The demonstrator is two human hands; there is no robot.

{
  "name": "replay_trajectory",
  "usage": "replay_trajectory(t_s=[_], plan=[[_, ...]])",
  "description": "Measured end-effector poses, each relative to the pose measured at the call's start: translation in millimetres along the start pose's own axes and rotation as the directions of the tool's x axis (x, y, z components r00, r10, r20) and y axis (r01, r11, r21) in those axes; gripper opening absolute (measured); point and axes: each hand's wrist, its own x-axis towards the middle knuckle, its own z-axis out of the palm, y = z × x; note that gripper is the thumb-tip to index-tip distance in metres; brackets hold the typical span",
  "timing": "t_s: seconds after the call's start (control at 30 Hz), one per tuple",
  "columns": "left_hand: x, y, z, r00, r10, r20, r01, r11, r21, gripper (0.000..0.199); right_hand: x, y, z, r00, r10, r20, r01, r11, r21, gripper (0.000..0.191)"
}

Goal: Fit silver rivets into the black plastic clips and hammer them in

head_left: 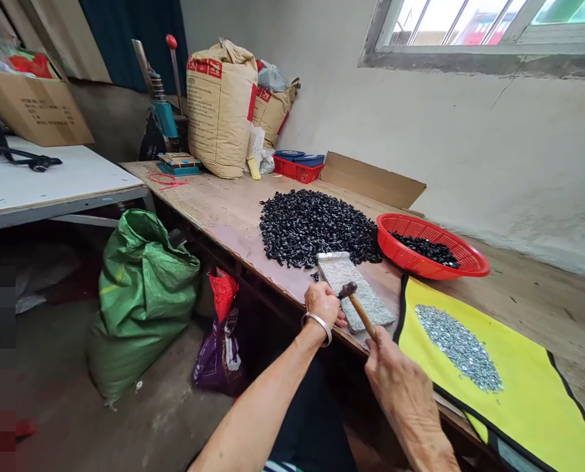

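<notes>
Wood-handled hammer (361, 316) gripped tight in our right hand (400, 387), its head just above a grey granite slab (368, 295), our left hand (323, 305) curled beside the slab, any hold unclear

A rough granite slab (356, 293) and glossy black plastic pieces (312, 226).

Both bare arms are reaching forward and down here, left forearm (257, 406) angled in from the bottom, left hand (323, 305) curled up with the fingers (339, 316) tucked under, and right hand (395, 373) closer to the camera, clenched in a pretty firm grip, wrist bent a bit
</notes>
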Motion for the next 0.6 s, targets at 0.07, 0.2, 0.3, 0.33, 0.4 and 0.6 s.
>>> replay_trajectory(t_s=[0.07,0.2,0.3,0.33,0.4,0.6], plan=[[-2,1,-0.9,1.0,0.006,0.001,-0.006,1.0,-0.002,0.021,9,6,0,0.996,0.051,0.077,-0.056,0.996,0.07,0.027],[-7,4,-5.9,1.0,0.013,0.022,-0.013,1.0,-0.02,0.021,31,25,2,0.986,0.119,0.113,-0.157,0.885,0.437,0.026],[-10,3,-9.5,0.999,0.02,0.034,-0.019,0.999,-0.027,0.021,36,31,2,0.983,0.112,0.143,-0.172,0.831,0.53,0.026],[-10,3,-9.9,0.999,0.018,0.035,-0.017,1.0,-0.022,0.021,34,30,2,0.986,0.115,0.12,-0.161,0.838,0.521,0.028],[-9,3,-9.2,0.999,0.009,0.037,-0.009,1.0,-0.004,0.021,26,25,1,0.992,0.119,0.031,-0.119,0.868,0.483,0.029],[-5,5,-3.4,0.999,-0.022,0.03,0.021,0.998,0.051,0.022,-1,13,7,0.992,-0.012,-0.122,0.036,0.979,0.2,0.026]])
